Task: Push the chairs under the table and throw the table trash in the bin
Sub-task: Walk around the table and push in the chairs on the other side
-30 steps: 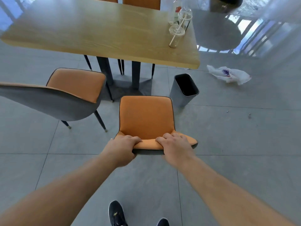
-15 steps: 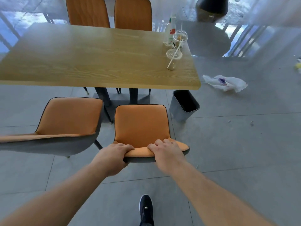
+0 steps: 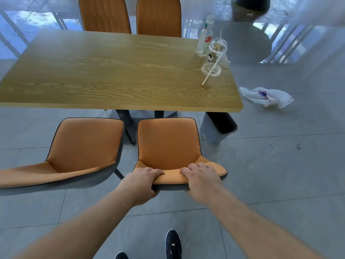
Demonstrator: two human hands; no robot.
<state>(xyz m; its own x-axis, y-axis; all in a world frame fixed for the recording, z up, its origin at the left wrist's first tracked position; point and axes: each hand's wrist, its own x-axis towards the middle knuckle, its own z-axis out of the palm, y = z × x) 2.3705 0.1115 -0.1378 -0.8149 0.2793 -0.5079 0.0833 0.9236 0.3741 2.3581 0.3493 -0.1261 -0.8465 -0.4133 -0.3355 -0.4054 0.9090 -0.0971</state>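
- Squarely gripped: left hand (image 3: 142, 182) and right hand (image 3: 200, 177) both closed over the backrest top of the orange chair (image 3: 168, 144) at lower centre, seat front just short of the table (image 3: 119, 71) edge.
- Best pushed straight and level, equal pressure from both sides, aimed right of the dark table leg (image 3: 124, 118).
- Just right of the seat: grey bin (image 3: 218, 128), close enough to clip if swung.
- Left of frame: second chair (image 3: 82, 146), also out, angled.
- Upper right of tabletop: bottle (image 3: 204, 38), lidded cup (image 3: 216, 49), flat lid (image 3: 211, 69) with straw — waiting for the bin.
- Right, on floor: crumpled bag (image 3: 267, 96).
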